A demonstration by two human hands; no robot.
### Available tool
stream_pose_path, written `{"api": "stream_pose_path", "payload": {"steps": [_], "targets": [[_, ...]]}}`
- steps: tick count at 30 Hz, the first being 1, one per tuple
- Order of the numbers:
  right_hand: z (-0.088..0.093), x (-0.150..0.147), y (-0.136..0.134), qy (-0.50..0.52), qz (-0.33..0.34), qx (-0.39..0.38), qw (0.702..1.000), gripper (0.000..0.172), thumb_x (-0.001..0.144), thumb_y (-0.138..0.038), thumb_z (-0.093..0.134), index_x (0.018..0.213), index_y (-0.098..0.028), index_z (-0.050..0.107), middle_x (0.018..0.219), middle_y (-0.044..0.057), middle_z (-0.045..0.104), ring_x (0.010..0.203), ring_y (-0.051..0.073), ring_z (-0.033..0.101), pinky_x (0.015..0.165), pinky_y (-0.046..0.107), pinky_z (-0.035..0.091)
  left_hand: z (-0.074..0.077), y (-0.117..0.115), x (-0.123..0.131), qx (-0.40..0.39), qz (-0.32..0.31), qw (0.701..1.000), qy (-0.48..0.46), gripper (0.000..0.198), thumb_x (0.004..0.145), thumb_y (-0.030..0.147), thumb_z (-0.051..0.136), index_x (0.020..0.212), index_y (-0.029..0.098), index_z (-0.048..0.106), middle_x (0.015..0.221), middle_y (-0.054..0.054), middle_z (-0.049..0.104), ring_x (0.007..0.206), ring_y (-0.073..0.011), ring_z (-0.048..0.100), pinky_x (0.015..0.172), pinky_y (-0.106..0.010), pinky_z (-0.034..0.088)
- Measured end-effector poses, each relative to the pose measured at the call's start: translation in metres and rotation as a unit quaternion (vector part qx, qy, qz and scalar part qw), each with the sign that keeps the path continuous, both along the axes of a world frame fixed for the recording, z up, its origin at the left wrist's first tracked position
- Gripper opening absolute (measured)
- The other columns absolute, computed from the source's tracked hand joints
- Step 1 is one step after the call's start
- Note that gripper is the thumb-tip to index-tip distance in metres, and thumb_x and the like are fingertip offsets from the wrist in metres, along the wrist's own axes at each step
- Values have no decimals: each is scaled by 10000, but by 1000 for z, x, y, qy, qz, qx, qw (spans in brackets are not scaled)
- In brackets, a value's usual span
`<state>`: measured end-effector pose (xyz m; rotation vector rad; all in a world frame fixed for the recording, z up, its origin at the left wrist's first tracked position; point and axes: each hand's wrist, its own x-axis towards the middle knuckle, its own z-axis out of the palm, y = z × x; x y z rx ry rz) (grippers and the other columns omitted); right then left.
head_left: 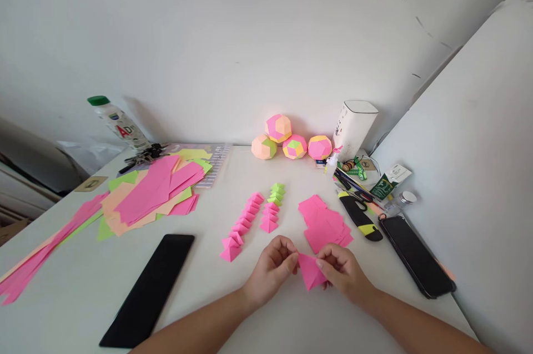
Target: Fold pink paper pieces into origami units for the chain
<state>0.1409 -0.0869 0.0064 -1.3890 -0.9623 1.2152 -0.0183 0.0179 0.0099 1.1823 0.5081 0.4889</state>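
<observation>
A partly folded piece of pink paper [309,272] is stretched between my two hands, creased to a point at its lower end. My left hand [272,269] pinches its left corner between thumb and finger. On the other side, my right hand [342,271] grips the right corner, its thumb on top. Just beyond lies a loose pile of flat pink paper pieces [322,223]. To the left runs a row of folded pink paper units [245,218]. Beside it is a shorter row, pink near me and green paper units [276,194] farther off.
Several multicoloured paper balls [278,128] sit against the wall near a white container [353,126]. A black-and-yellow cutter [360,218], scissors [361,196] and phone [416,254] lie right. Left are a black flat slab [150,287], coloured paper sheets [145,198] and a bottle [119,122].
</observation>
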Motion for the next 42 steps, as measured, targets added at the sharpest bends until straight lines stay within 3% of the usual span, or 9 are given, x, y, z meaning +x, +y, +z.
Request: {"api": "stream_pose_path", "payload": {"steps": [5, 14, 19, 23, 26, 32, 36, 42], "targets": [[-1, -1, 1, 5, -9, -3, 1000, 257, 802, -435, 610, 798, -187, 545, 554, -44, 552, 472, 112, 534, 483, 241, 480, -2, -3, 1, -43, -32, 998, -14, 375, 759, 461, 653, 931, 192, 455, 644, 39, 529, 601, -113, 532, 609, -256, 413], [-1, 5, 3, 28, -29, 15, 999, 288, 810, -452, 607, 785, -165, 622, 552, -41, 502, 455, 90, 474, 432, 212, 392, -9, -1, 1, -30, -29, 999, 4, 398, 769, 483, 634, 960, 182, 459, 583, 75, 457, 512, -73, 437, 515, -207, 317], [-5, 6, 5, 23, -30, 7, 999, 248, 733, -397, 700, 830, -176, 641, 586, -33, 557, 479, 106, 527, 448, 223, 422, -8, -2, 2, -52, -33, 998, -29, 325, 816, 467, 584, 921, 208, 419, 680, 45, 520, 575, -87, 490, 560, -219, 359], [-6, 5, 4, 20, -1, 14, 1000, 266, 735, -362, 701, 925, -182, 653, 602, -34, 561, 522, 113, 532, 511, 251, 471, -9, -2, 2, -37, -7, 998, -42, 305, 815, 422, 606, 839, 222, 377, 673, 68, 482, 550, -67, 444, 532, -194, 330], [-6, 5, 4, 17, 13, 23, 999, 253, 746, -342, 692, 939, -181, 668, 628, -25, 575, 547, 117, 532, 527, 262, 479, -9, -2, 1, -30, -26, 998, -50, 278, 812, 400, 617, 844, 221, 407, 696, 58, 486, 579, -75, 469, 558, -206, 359], [-6, 5, 5, 7, -15, 23, 1000, 261, 722, -339, 713, 923, -174, 703, 582, -36, 554, 488, 105, 507, 463, 244, 460, -8, -1, -2, 39, -63, 996, -50, 264, 806, 321, 633, 1024, 219, 525, 934, -31, 581, 835, -150, 560, 728, -293, 445], [-6, 4, 5, 1, -9, 24, 1000, 242, 732, -328, 709, 919, -175, 708, 594, -25, 589, 490, 109, 528, 477, 249, 470, -13, 1, -2, 72, -66, 995, -36, 283, 805, 283, 632, 1074, 218, 574, 898, -24, 580, 786, -143, 566, 708, -288, 455], [-2, 2, 4, -5, 6, 41, 999, 177, 757, -304, 690, 868, -169, 717, 594, -11, 626, 508, 119, 557, 479, 244, 475, -15, 0, -2, 54, -84, 994, -36, 283, 794, 282, 642, 1066, 214, 596, 897, -35, 591, 801, -175, 613, 711, -312, 487]]}}
